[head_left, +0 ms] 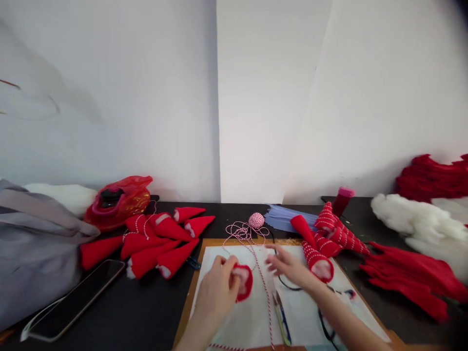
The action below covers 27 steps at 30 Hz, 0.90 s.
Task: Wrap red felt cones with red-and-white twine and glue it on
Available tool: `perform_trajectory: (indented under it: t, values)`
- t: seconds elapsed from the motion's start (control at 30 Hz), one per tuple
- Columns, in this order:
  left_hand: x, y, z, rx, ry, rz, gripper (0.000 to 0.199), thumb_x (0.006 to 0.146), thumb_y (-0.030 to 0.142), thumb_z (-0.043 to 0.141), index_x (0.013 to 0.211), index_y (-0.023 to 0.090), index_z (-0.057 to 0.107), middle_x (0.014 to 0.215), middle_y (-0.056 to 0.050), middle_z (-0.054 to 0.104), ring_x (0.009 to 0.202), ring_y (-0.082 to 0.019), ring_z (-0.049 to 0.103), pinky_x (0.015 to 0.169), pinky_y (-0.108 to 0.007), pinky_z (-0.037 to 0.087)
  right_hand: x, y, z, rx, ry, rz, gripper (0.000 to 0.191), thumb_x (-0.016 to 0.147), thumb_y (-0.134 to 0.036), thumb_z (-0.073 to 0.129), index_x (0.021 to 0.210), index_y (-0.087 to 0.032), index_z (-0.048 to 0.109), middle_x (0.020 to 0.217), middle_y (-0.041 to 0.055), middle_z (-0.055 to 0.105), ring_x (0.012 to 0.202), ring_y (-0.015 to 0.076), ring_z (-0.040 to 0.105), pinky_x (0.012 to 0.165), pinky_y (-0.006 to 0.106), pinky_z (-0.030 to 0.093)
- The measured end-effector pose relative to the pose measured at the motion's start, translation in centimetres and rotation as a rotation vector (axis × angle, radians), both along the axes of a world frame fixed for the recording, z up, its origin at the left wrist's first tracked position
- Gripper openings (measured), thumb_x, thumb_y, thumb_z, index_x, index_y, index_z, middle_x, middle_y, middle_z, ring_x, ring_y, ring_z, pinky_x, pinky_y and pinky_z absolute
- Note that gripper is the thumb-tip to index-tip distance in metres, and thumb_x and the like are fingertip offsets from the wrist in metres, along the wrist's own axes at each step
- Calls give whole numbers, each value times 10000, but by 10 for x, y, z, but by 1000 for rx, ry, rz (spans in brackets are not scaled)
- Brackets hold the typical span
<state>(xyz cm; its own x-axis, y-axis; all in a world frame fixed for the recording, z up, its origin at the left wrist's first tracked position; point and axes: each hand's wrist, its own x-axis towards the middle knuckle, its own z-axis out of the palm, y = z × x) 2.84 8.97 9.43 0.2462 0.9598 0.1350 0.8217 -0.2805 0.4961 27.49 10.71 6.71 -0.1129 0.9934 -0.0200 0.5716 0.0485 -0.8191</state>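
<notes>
My left hand (215,290) grips a red felt cone (243,282) at its edge, with white stuffing showing in its open end, above a white paper sheet (241,317). My right hand (287,265) hovers to the right with its fingers apart, holding nothing. Nearest to it lies a stuffed felt cone wrapped in red-and-white twine (317,261). Loose twine (237,231) runs from a twine ball (256,220) down across the sheet. More wrapped cones (338,233) are heaped at the right, and plain stuffed red cones (157,241) lie at the left.
A wooden board (193,292) lies under the sheet on a black table (146,312). A phone (73,300) and grey fabric bag (36,248) lie left, with a red plastic bag (117,202) behind. White fluff (420,229), red felt strips (405,278) and a dark bottle (341,201) lie right.
</notes>
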Motion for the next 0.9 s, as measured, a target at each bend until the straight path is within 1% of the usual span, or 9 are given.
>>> perform_trajectory:
  t: [0.1,0.17,0.23,0.3,0.37,0.47,0.53,0.7,0.9]
  values:
    - [16,-39,-2,51,-181,-308,483,814,144,526,1279,277,535,1288,-109,558,1032,-253,654,872,-369,539,-43,-30,0,-18,178,120,461,977,-479,421,1376,-255,479,1016,59,751,830,212,748,674,331,594]
    - [19,-50,-12,99,-290,-416,603,840,207,573,1413,286,402,1439,-131,468,1216,-280,581,966,-399,525,-36,-33,11,32,218,88,542,935,-426,494,1439,-256,391,1035,59,742,854,228,745,687,344,600]
    - [11,-48,-25,121,-340,-383,592,892,255,556,1448,283,354,1493,-140,427,1263,-283,558,991,-417,523,1,-24,30,124,184,-37,691,898,-413,540,1511,-295,244,1217,74,673,986,254,713,762,381,598]
    - [-2,-41,-40,80,-353,-316,486,925,267,521,1401,269,421,1425,-129,509,1181,-256,618,940,-390,557,55,-8,49,228,63,-233,799,891,-399,559,1546,-319,109,1471,92,480,1260,274,561,978,419,510]
    - [-14,-35,-53,16,-351,-278,380,931,292,521,1310,254,520,1310,-111,601,1105,-241,659,887,-368,582,108,11,63,245,-124,-412,731,898,-344,568,1535,-284,216,1554,119,352,1407,322,384,1122,474,356]
    - [-18,-35,-68,-32,-361,-249,336,919,324,539,1241,243,595,1256,-109,638,1079,-254,675,868,-378,592,152,35,63,117,-414,-570,533,901,-303,629,1407,-216,485,1539,160,349,1405,408,339,1116,637,271]
    - [-14,-39,-75,-34,-385,-244,349,904,330,560,1236,242,617,1266,-117,638,1104,-273,668,894,-398,586,153,48,53,34,-582,-597,436,903,-331,668,1305,-187,575,1527,132,381,1410,395,321,1109,676,251]
    - [-4,-47,-84,-61,-422,-260,370,886,336,582,1245,266,634,1333,-118,601,1214,-295,611,994,-434,541,119,67,28,-26,-851,-531,387,893,-325,701,1243,-184,614,1505,98,436,1409,361,338,1132,646,259]
    - [-16,-46,-82,25,-277,-194,377,923,375,520,1266,239,595,1368,-138,559,1261,-301,569,1033,-475,506,81,62,49,106,-885,-391,358,936,-355,643,1243,-175,599,1393,103,535,1283,315,497,1067,581,384]
